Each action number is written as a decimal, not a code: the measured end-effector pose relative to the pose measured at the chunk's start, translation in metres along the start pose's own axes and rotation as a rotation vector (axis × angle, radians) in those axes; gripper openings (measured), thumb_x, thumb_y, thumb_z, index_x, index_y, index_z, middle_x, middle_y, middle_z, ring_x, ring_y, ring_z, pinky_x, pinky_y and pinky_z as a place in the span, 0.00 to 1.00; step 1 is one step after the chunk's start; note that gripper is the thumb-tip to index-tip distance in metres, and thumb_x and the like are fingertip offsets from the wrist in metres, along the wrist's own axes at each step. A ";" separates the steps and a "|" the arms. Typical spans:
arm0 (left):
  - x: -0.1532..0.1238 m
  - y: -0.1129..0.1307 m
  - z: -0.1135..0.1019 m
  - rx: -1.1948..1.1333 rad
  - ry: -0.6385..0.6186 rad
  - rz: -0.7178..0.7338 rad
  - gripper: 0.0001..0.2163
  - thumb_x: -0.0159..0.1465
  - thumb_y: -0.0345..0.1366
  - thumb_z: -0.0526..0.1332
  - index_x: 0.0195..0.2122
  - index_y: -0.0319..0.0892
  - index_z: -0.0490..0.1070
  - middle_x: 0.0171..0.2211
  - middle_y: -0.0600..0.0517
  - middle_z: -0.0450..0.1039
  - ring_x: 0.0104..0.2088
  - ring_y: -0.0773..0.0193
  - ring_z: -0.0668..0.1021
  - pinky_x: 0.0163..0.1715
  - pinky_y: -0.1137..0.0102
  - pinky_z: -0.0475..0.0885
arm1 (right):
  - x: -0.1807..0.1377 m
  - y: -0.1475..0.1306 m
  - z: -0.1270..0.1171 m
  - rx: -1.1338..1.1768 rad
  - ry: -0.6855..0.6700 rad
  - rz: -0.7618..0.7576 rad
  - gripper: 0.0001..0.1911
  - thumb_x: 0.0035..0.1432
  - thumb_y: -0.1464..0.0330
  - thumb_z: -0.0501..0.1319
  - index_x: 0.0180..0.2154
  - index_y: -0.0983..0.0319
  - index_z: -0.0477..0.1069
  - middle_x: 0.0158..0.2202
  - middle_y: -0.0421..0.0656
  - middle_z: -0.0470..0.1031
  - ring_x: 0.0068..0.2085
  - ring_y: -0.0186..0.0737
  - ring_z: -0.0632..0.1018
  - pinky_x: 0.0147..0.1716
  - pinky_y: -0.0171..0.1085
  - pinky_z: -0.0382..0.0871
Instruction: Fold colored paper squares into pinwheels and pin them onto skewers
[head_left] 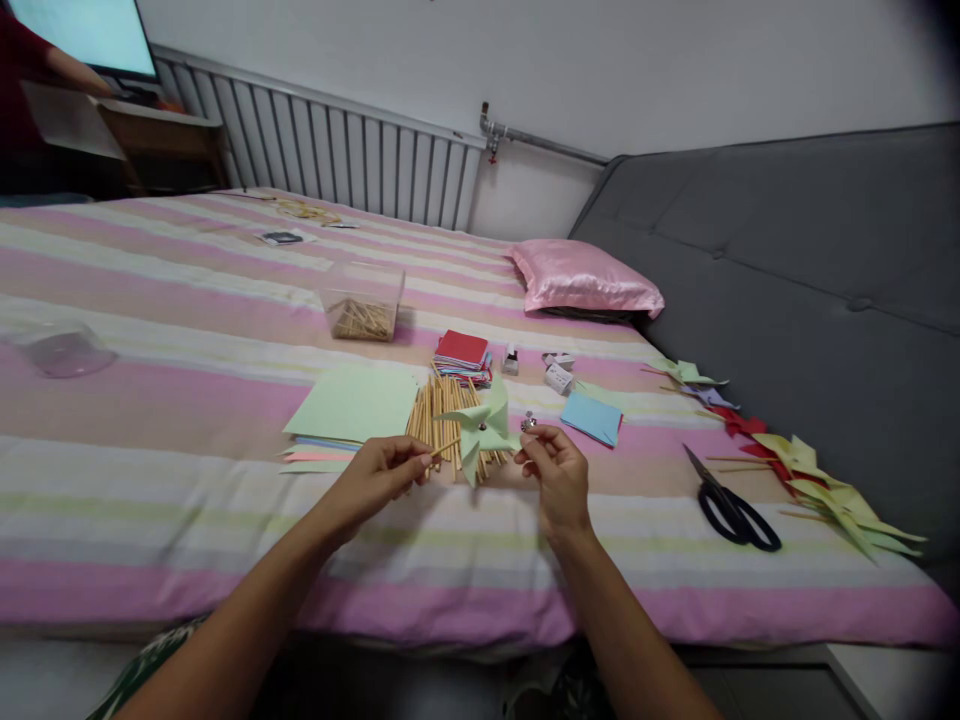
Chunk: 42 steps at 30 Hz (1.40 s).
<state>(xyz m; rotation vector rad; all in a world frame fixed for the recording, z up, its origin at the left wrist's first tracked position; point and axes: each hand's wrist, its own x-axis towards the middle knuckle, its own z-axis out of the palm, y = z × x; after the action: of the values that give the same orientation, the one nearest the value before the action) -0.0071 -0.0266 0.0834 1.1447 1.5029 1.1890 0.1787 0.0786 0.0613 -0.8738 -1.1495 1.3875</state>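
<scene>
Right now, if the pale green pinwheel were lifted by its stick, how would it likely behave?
The pale green pinwheel would probably feel light, its blades looking like thin paper. Those blades would likely flex or crease if squeezed, being only curled towards the middle. The slim, straight stick pinched in the left hand should stay fairly stiff.

Pale green pinwheel (492, 436), pink-striped bedspread (225, 590)
</scene>
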 end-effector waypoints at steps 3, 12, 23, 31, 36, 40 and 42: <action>0.002 -0.001 0.000 -0.070 0.003 -0.006 0.09 0.57 0.39 0.59 0.31 0.38 0.72 0.20 0.57 0.63 0.19 0.73 0.60 0.19 0.76 0.52 | -0.003 0.002 0.002 0.023 -0.033 0.065 0.11 0.43 0.67 0.66 0.29 0.62 0.67 0.18 0.34 0.68 0.21 0.30 0.70 0.19 0.28 0.57; 0.002 -0.003 0.008 -0.191 0.034 -0.050 0.07 0.55 0.38 0.60 0.27 0.38 0.69 0.23 0.56 0.66 0.20 0.73 0.61 0.21 0.75 0.53 | -0.015 0.005 0.015 -0.021 -0.272 0.143 0.14 0.42 0.66 0.68 0.26 0.62 0.63 0.18 0.36 0.70 0.20 0.31 0.71 0.19 0.29 0.59; 0.001 -0.004 0.008 -0.151 0.018 -0.093 0.07 0.54 0.37 0.60 0.26 0.37 0.69 0.21 0.56 0.65 0.20 0.73 0.61 0.21 0.75 0.52 | 0.003 -0.002 -0.002 0.130 -0.073 0.163 0.16 0.47 0.59 0.65 0.35 0.63 0.71 0.30 0.39 0.72 0.29 0.32 0.74 0.22 0.28 0.64; 0.001 -0.005 0.009 -0.141 0.016 -0.086 0.08 0.54 0.39 0.61 0.28 0.38 0.71 0.20 0.57 0.63 0.20 0.72 0.61 0.21 0.75 0.52 | 0.003 0.000 0.000 0.076 0.006 0.119 0.14 0.40 0.67 0.67 0.33 0.63 0.70 0.21 0.35 0.69 0.20 0.27 0.67 0.20 0.29 0.59; 0.002 -0.005 0.008 -0.155 0.031 -0.082 0.09 0.54 0.40 0.61 0.27 0.38 0.69 0.21 0.57 0.64 0.19 0.73 0.61 0.21 0.75 0.51 | -0.005 0.003 0.005 -0.002 -0.176 0.130 0.15 0.42 0.67 0.67 0.34 0.62 0.67 0.22 0.35 0.71 0.20 0.29 0.69 0.20 0.30 0.61; 0.003 -0.004 0.009 -0.143 0.031 -0.076 0.09 0.54 0.41 0.61 0.28 0.39 0.70 0.20 0.56 0.65 0.19 0.72 0.61 0.21 0.75 0.52 | -0.010 0.005 0.009 -0.065 -0.272 0.151 0.17 0.42 0.66 0.68 0.35 0.61 0.66 0.23 0.37 0.72 0.23 0.35 0.74 0.25 0.34 0.68; 0.003 -0.004 0.008 -0.145 0.034 -0.077 0.09 0.54 0.41 0.61 0.28 0.39 0.70 0.21 0.56 0.65 0.20 0.72 0.62 0.22 0.75 0.53 | -0.010 0.005 0.009 -0.074 -0.298 0.143 0.17 0.42 0.66 0.68 0.35 0.61 0.66 0.25 0.38 0.74 0.27 0.37 0.76 0.28 0.36 0.70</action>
<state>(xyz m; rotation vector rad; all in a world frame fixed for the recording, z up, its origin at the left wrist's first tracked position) 0.0001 -0.0231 0.0782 0.9659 1.4480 1.2490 0.1704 0.0672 0.0582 -0.8319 -1.3928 1.6413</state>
